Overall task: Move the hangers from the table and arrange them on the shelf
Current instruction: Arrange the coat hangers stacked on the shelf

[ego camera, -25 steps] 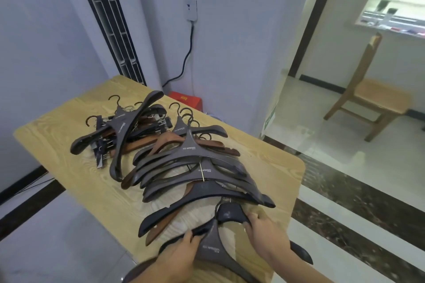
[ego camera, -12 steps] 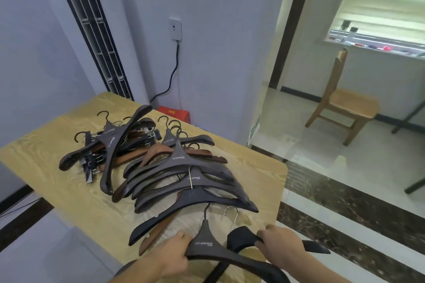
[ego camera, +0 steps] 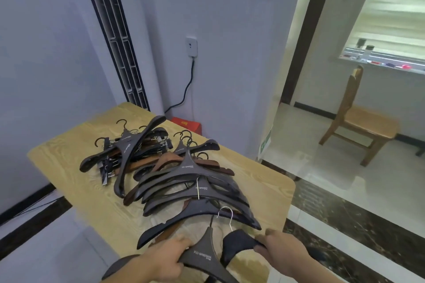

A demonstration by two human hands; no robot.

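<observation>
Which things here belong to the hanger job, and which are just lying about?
Job:
- grey hanger held by left hand
- black hanger held by right hand
- hanger pile
- table

Lying about:
- chair
- red box
- socket and cable

Left hand point(ego camera: 169, 257) fingers curled gripping; right hand point(ego camera: 279, 249) likewise.

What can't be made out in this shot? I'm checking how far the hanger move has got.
- The shelf: outside the head view, so nothing shows of hangers placed there.
- The grey hanger in the left hand: its lower arms run off the bottom edge.
- The black hanger in the right hand: partly covered by that hand.
- The hanger pile: overlaps prevent a count.
</observation>
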